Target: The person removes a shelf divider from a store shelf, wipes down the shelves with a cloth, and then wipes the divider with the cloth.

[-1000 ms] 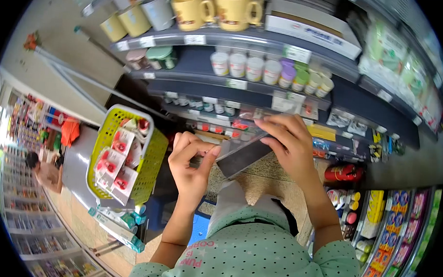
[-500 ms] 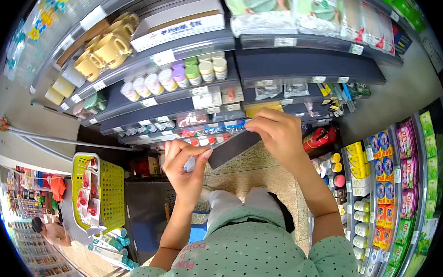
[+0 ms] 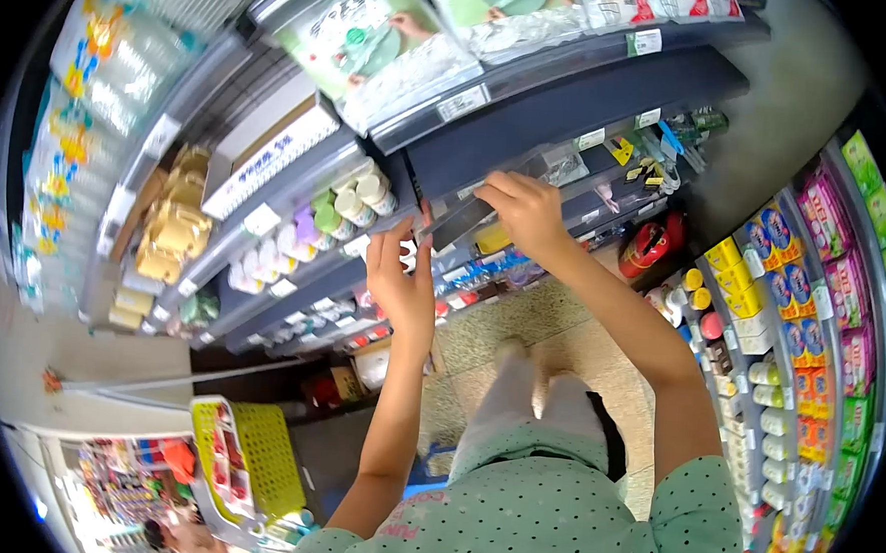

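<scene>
A thin, flat grey strip (image 3: pixel 458 224) spans the gap between my hands, in front of the shelf edge. My left hand (image 3: pixel 400 286) is closed on its left end, thumb and fingers pinching it. The other end is pinched in my right hand (image 3: pixel 526 216), higher and to the right. Behind the strip lies a dark shelf (image 3: pixel 552 112). White, green and purple-labelled jars (image 3: pixel 341 206) stand just left of my left hand.
Bagged goods (image 3: pixel 375 48) lie on the upper shelf, with yellow mugs (image 3: pixel 176 217) at left. A yellow-green basket (image 3: pixel 263 452) stands lower left. A red fire extinguisher (image 3: pixel 647 247) stands beyond my right forearm. Packed shelves (image 3: pixel 810 346) line the right side.
Both hands have moved up to the shelf with the strip, which was lower and over the floor before. The view has turned and come closer to the shelves.
</scene>
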### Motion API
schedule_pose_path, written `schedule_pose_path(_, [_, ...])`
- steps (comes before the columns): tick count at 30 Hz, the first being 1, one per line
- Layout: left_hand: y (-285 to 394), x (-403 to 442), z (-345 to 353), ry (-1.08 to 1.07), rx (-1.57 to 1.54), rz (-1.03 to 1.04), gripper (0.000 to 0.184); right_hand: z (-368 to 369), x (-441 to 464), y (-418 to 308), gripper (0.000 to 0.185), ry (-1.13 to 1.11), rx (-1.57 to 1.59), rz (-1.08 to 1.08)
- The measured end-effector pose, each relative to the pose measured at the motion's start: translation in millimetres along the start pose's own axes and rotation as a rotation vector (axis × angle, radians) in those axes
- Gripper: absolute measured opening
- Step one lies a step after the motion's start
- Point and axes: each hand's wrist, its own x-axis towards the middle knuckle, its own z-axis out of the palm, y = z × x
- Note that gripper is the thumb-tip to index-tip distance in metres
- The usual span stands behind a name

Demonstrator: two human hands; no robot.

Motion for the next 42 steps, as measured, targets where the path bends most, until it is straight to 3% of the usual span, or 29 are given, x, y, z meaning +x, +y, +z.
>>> schedule_pose_path(3, [-31, 26, 28, -0.072, -0.060, -0.083, 0.017, 27, 1, 19, 0.019, 0.026, -0.035, 0.052])
schedule_pose_path(6, [-60, 45, 54, -0.091, -0.185, -0.043, 0.011, 55, 4, 38, 0.010, 0.072, -0.074, 0.077])
schedule_pose_path(11, [-84, 67, 87, -0.090, -0.138, 0.003, 0.005, 87, 4, 59, 0.011, 0.094, -0.087, 0.178])
schedule_pose_path(14, [-101, 76, 111, -0.028, -0.212, 0.022, 0.005, 107, 1, 76, 0.012, 0.079, -0.086, 0.219])
schedule_pose_path(18, [-123, 87, 134, -0.055, -0.088, 0.072, 0.007, 133, 2, 93, 0.018, 0.125, -0.085, 0.248])
schedule_pose_path(23, [-151, 102, 159, -0.052, -0.028, 0.185, 0.010, 146, 4, 107, 0.023, -0.004, -0.154, 0.320])
schedule_pose_path(27, [-173, 108, 177, -0.069, -0.105, 0.160, 0.007, 154, 10, 119, 0.023, -0.095, -0.201, 0.332])
schedule_pose_path(31, [-177, 114, 179, -0.133, -0.061, 0.137, 0.019, 155, 16, 124, 0.021, -0.182, -0.216, 0.351])
schedule_pose_path(34, [-192, 122, 191, -0.044, 0.005, 0.291, 0.022, 155, 21, 128, 0.018, -0.256, -0.188, 0.412])
schedule_pose_path(38, [-216, 125, 203, -0.069, -0.097, 0.157, 0.020, 163, 22, 133, 0.014, -0.150, -0.185, 0.379])
schedule_pose_path(42, [-224, 126, 207, -0.026, -0.025, 0.208, 0.018, 191, 15, 144, 0.019, -0.139, -0.130, 0.386])
